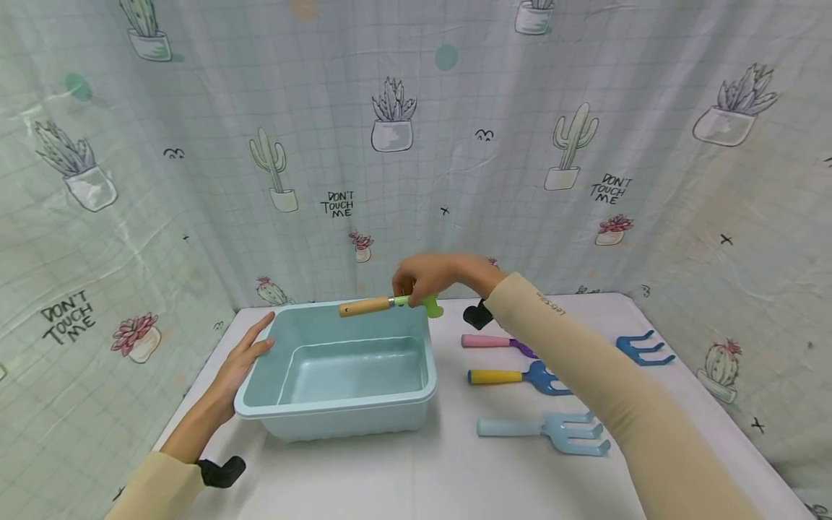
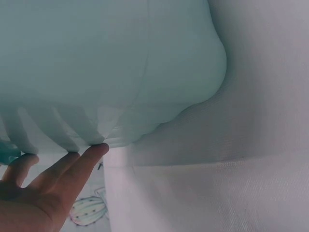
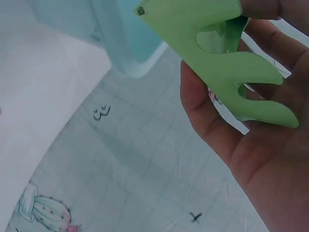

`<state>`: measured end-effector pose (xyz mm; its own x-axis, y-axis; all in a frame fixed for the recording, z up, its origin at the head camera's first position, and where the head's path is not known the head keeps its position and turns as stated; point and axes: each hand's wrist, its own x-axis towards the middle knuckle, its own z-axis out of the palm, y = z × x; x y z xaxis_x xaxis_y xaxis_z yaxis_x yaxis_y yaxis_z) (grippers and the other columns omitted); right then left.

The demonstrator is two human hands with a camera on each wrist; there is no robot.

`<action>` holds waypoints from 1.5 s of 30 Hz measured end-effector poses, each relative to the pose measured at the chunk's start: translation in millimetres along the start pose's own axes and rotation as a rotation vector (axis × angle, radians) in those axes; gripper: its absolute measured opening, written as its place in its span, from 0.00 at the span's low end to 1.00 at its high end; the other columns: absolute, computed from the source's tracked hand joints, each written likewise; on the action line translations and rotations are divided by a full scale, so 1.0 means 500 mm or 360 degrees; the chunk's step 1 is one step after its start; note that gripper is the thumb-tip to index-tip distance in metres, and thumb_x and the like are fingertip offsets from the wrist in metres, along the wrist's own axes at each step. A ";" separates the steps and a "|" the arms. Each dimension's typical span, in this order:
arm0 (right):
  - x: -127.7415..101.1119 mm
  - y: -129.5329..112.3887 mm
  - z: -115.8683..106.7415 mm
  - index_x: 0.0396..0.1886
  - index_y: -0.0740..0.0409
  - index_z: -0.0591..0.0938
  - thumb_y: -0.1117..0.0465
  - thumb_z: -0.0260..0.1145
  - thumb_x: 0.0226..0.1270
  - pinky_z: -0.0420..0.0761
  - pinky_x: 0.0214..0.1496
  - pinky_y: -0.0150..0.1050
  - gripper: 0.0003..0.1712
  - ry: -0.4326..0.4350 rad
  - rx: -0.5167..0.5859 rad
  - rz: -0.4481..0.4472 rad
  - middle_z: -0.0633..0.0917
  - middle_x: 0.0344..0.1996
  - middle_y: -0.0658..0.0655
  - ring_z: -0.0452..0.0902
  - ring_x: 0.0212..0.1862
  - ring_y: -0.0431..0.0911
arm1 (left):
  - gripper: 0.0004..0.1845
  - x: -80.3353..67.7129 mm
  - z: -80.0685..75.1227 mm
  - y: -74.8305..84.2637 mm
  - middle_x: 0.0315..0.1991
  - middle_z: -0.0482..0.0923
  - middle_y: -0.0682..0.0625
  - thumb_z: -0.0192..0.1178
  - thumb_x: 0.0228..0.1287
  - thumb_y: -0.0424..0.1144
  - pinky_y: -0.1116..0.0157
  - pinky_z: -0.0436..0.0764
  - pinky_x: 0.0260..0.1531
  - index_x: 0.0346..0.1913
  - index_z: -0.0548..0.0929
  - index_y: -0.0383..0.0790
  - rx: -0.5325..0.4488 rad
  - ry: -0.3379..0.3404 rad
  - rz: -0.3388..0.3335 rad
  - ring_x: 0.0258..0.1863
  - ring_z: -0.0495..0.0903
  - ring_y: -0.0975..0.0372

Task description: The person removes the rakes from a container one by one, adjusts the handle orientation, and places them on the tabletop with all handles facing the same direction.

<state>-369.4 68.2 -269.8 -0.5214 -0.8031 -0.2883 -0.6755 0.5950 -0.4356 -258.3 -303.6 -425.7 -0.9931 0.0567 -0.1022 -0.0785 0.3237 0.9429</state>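
A light-blue plastic basin (image 1: 338, 406) stands on the left half of the white table. My left hand (image 1: 240, 365) lies along its left side, and in the left wrist view the nearly straight fingertips (image 2: 99, 147) touch the outer wall. Over the basin's far right corner, my right hand (image 1: 425, 276) grips a small garden fork by its green metal head (image 3: 203, 53). The fork's wooden handle (image 1: 365, 307) points left above the basin's inside. In the right wrist view, thumb and fingers hold the pronged head from its edges.
Right of the basin lie a pink-handled tool (image 1: 484, 341) with a purple head, a yellow-handled blue fork (image 1: 497, 376) and a light-blue hand rake (image 1: 513, 427). Blue prongs (image 1: 640, 348) show beyond my right forearm, which hides parts of these tools. A patterned curtain (image 1: 455, 173) surrounds the table.
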 end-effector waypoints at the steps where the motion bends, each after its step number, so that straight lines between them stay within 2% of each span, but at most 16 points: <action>1: -0.010 0.003 -0.003 0.46 0.60 0.87 0.67 0.65 0.65 0.80 0.39 0.33 0.12 0.0005 0.0000 0.0008 0.85 0.34 0.52 0.77 0.34 0.41 | 0.36 0.000 -0.001 -0.001 0.86 0.29 0.50 0.40 0.83 0.56 0.34 0.60 0.72 0.84 0.36 0.68 -0.0004 0.0000 -0.0008 0.83 0.43 0.36; 8: -0.078 0.036 -0.011 0.44 0.60 0.90 0.69 0.67 0.64 0.81 0.38 0.33 0.11 0.0053 -0.0010 0.0002 0.87 0.31 0.53 0.78 0.31 0.41 | 0.35 -0.006 -0.004 -0.004 0.86 0.29 0.49 0.39 0.84 0.56 0.34 0.60 0.72 0.84 0.36 0.67 -0.0020 -0.0002 -0.0029 0.83 0.43 0.35; 19: -0.172 0.086 0.002 0.44 0.57 0.92 0.66 0.71 0.66 0.88 0.44 0.36 0.09 0.0049 -0.0021 0.0126 0.91 0.36 0.53 0.85 0.36 0.41 | 0.35 -0.011 -0.007 -0.003 0.86 0.29 0.48 0.38 0.84 0.57 0.35 0.62 0.72 0.83 0.36 0.69 -0.0034 -0.0012 -0.0047 0.83 0.46 0.36; 28: -0.239 0.147 0.028 0.44 0.53 0.91 0.62 0.72 0.66 0.87 0.45 0.36 0.08 0.0084 -0.0069 0.0248 0.90 0.36 0.49 0.84 0.37 0.40 | 0.34 -0.009 -0.007 -0.001 0.86 0.30 0.46 0.38 0.84 0.58 0.35 0.63 0.72 0.83 0.37 0.70 -0.0018 -0.0014 -0.0021 0.82 0.47 0.35; 39: -0.333 0.219 0.057 0.47 0.53 0.90 0.62 0.72 0.66 0.85 0.43 0.36 0.11 0.0147 0.0030 0.0412 0.90 0.37 0.48 0.82 0.36 0.41 | 0.34 -0.003 -0.003 0.002 0.86 0.30 0.47 0.38 0.83 0.59 0.36 0.62 0.71 0.83 0.37 0.71 -0.0026 -0.0012 -0.0001 0.82 0.46 0.35; 45: -0.389 0.266 0.085 0.48 0.53 0.90 0.62 0.73 0.65 0.86 0.46 0.38 0.12 0.0177 0.0040 0.0501 0.89 0.39 0.48 0.81 0.39 0.41 | 0.35 0.001 0.001 0.003 0.86 0.30 0.48 0.38 0.83 0.58 0.36 0.62 0.72 0.83 0.36 0.70 -0.0025 -0.0019 -0.0011 0.83 0.46 0.36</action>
<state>-335.6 302.2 -307.6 -0.7573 -0.5706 -0.3176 -0.4598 0.8113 -0.3611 -259.0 -302.7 -424.7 -0.9915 0.0657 -0.1122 -0.0867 0.3092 0.9470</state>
